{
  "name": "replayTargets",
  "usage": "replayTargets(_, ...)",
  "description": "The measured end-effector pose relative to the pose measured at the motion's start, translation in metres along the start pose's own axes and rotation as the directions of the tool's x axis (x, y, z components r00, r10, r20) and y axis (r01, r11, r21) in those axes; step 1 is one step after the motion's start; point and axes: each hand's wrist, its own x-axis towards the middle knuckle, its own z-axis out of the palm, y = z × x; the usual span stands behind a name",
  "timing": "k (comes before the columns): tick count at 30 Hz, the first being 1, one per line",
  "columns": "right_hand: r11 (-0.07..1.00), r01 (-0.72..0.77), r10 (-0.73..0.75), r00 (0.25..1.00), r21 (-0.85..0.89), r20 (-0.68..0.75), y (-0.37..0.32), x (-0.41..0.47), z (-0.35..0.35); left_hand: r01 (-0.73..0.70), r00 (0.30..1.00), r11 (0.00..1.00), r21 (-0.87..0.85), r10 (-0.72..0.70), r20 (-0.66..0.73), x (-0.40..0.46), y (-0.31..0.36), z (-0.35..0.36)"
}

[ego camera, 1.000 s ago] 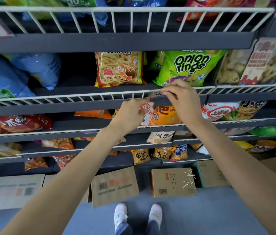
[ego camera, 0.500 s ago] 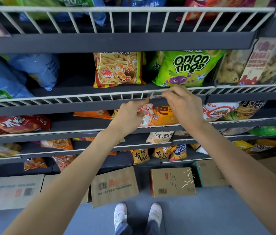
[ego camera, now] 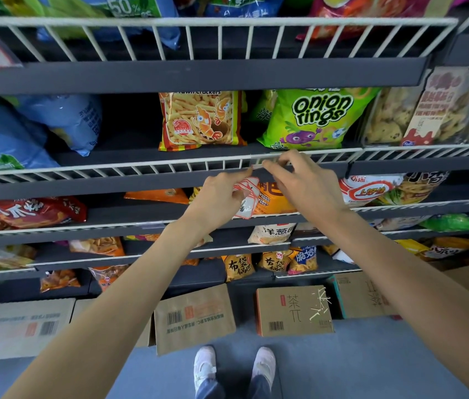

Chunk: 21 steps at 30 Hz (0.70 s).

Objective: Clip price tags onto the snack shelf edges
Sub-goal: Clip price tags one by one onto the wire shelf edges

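A person's right hand [ego camera: 304, 180] pinches a price tag [ego camera: 259, 166] against the wire shelf edge [ego camera: 170, 165] below the onion rings bag [ego camera: 318, 116], while the left hand [ego camera: 221, 197] grips spare tags [ego camera: 246, 197] that could slip if that grip loosens.

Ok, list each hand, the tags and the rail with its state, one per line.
Left hand: grips a stack of price tags below the rail.
Right hand: pinches one tag at the wire rail.
Onion rings bag: upright behind the rail.
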Motion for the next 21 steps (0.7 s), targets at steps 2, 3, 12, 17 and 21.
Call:
replayTargets(2,1.0,-0.013,0.013,1.0,-0.005,0.023,0.0,-0.001,-0.001,-0.007,1.0,1.0,-0.001,0.007,-0.003,0.0,0.0,0.0)
replayTargets(3,1.0,-0.029,0.029,0.999,-0.004,0.032,-0.002,0.0,-0.001,-0.012,1.0,1.0,-0.006,0.012,-0.005,0.001,-0.001,0.0)
replayTargets(12,0.996,-0.083,0.084,0.996,-0.041,0.029,-0.016,0.003,-0.008,0.001,0.999,0.994,-0.108,-0.007,-0.048,0.002,-0.003,-0.008)
replayTargets(17,0.992,-0.105,0.106,0.994,-0.072,0.012,-0.021,0.001,-0.011,0.054,0.984,0.968,-0.245,-0.094,-0.151,-0.001,-0.007,-0.008)
replayTargets(21,0.986,-0.152,0.155,0.987,-0.064,0.044,-0.026,-0.003,-0.009,0.074,0.974,0.927,-0.369,-0.147,-0.174,-0.001,-0.011,-0.011)
